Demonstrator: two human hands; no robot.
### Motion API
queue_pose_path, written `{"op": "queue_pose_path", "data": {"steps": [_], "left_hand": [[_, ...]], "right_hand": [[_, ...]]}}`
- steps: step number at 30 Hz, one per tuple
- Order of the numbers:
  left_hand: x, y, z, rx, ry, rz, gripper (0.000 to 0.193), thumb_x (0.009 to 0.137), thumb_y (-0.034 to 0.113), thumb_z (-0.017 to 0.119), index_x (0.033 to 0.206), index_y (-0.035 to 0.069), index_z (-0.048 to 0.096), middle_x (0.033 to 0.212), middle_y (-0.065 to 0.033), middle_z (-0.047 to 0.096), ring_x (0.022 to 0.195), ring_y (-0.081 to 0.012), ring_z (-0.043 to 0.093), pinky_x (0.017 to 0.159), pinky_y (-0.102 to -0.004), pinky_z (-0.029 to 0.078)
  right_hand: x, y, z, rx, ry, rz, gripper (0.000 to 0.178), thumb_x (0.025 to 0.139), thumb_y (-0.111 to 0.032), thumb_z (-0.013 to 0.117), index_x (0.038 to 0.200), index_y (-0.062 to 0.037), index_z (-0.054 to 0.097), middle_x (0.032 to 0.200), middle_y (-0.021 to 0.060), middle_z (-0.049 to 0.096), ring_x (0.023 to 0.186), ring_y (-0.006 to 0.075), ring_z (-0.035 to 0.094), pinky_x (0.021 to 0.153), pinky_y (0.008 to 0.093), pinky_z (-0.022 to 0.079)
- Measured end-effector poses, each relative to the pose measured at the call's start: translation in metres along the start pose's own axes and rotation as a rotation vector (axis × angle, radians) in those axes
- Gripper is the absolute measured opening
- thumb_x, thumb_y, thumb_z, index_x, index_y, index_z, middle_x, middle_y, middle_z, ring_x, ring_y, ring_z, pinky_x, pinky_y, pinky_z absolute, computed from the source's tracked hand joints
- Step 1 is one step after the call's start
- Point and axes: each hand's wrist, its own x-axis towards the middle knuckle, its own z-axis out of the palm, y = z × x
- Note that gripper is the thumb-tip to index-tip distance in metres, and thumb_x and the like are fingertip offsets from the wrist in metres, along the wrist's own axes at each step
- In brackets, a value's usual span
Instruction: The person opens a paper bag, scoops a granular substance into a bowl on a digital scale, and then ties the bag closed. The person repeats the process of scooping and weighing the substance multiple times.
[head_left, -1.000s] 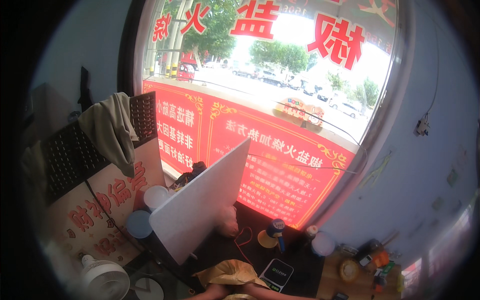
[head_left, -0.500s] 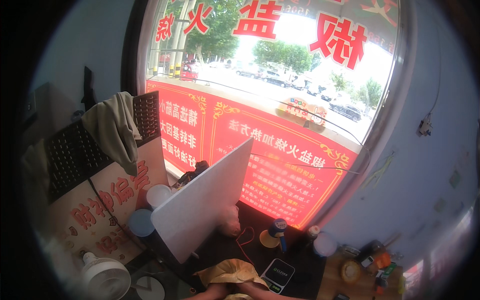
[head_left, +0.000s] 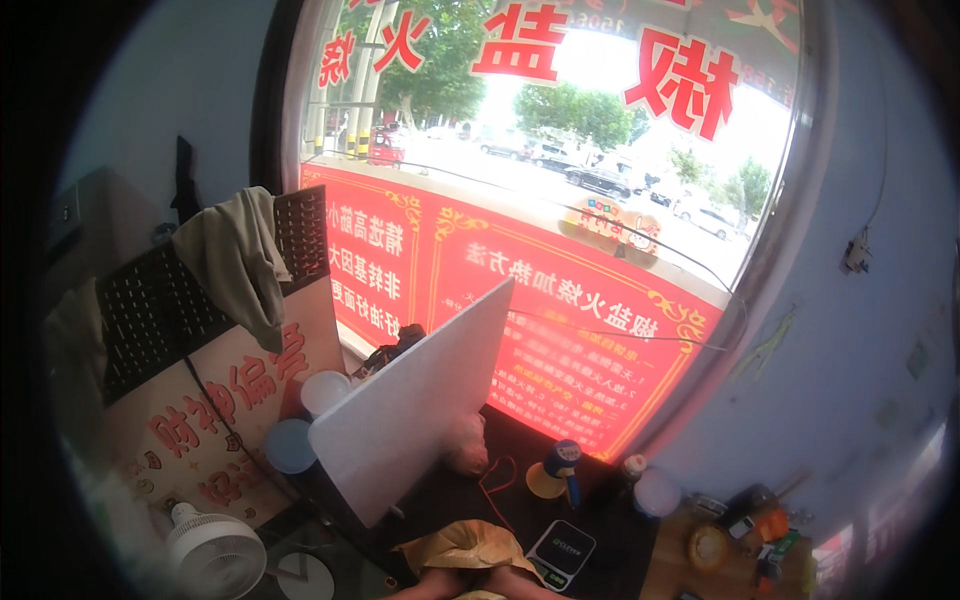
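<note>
Only a strip of my hands shows at the lower edge of the view. My left hand [head_left: 425,590] and my right hand [head_left: 520,582] lie against a crumpled tan paper bag [head_left: 465,546] on the dark counter [head_left: 610,545]. The fingers are cut off by the frame, so their grip is hidden. A small black device with a screen [head_left: 562,552] lies just right of the bag. A white board [head_left: 415,415] leans upright behind the bag.
A blue and yellow horn-shaped thing [head_left: 556,472], a red cord [head_left: 495,482] and a pink bag [head_left: 466,446] sit behind. A white fan [head_left: 215,555] and white cups [head_left: 322,392] stand left. Small jars crowd a wooden top [head_left: 745,535] at right. Red window banner [head_left: 560,320] behind.
The view has drifted slightly. My hands stay at the lower edge on the tan bag, and nothing else has moved.
</note>
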Motion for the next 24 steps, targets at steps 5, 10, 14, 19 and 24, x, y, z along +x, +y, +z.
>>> {"op": "queue_pose_path", "data": {"steps": [5,10,14,19,24], "left_hand": [[0.0,-0.017,0.017,-0.21,0.074,-0.03,0.042,0.099,0.025,0.075,0.136,0.005,0.069,0.134,-0.018,0.073,0.126,-0.0324,0.069,0.108,-0.0429,0.054],[-0.004,-0.07,0.024,0.413,-0.001,0.132,0.039,0.1,0.024,0.073,0.132,0.003,0.071,0.132,-0.0179,0.074,0.125,-0.0301,0.07,0.107,-0.0418,0.054],[-0.004,-0.075,0.021,0.41,-0.097,0.11,0.037,0.102,0.025,0.07,0.132,0.003,0.072,0.133,-0.0173,0.075,0.127,-0.0294,0.07,0.108,-0.0414,0.054],[0.0,-0.036,0.009,0.176,-0.057,0.063,0.038,0.102,0.026,0.069,0.133,0.004,0.071,0.134,-0.0173,0.074,0.128,-0.0296,0.07,0.108,-0.0415,0.054],[0.0,-0.019,0.001,0.127,-0.068,0.049,0.039,0.103,0.027,0.068,0.134,0.004,0.07,0.135,-0.0173,0.074,0.129,-0.0298,0.069,0.108,-0.0415,0.053]], "right_hand": [[0.0,0.001,-0.001,-0.007,-0.001,-0.003,0.042,0.112,-0.028,0.062,0.144,-0.0014,0.059,0.126,0.0115,0.071,0.108,0.0163,0.068,0.092,0.0296,0.054],[0.001,-0.001,0.0,-0.011,0.001,-0.011,0.042,0.112,-0.029,0.062,0.144,-0.0012,0.059,0.125,0.0113,0.071,0.107,0.016,0.069,0.091,0.0294,0.054],[0.003,-0.002,0.001,-0.01,0.0,-0.016,0.043,0.112,-0.029,0.062,0.144,-0.0012,0.059,0.124,0.0112,0.071,0.107,0.0157,0.069,0.09,0.0293,0.054],[0.009,-0.007,-0.002,-0.011,0.006,-0.012,0.043,0.112,-0.029,0.062,0.144,-0.0011,0.058,0.124,0.011,0.071,0.106,0.0153,0.069,0.089,0.0291,0.054],[0.007,-0.007,-0.004,-0.02,0.014,0.001,0.043,0.112,-0.03,0.062,0.144,-0.001,0.058,0.123,0.0109,0.071,0.105,0.0149,0.069,0.088,0.0289,0.055]]}}
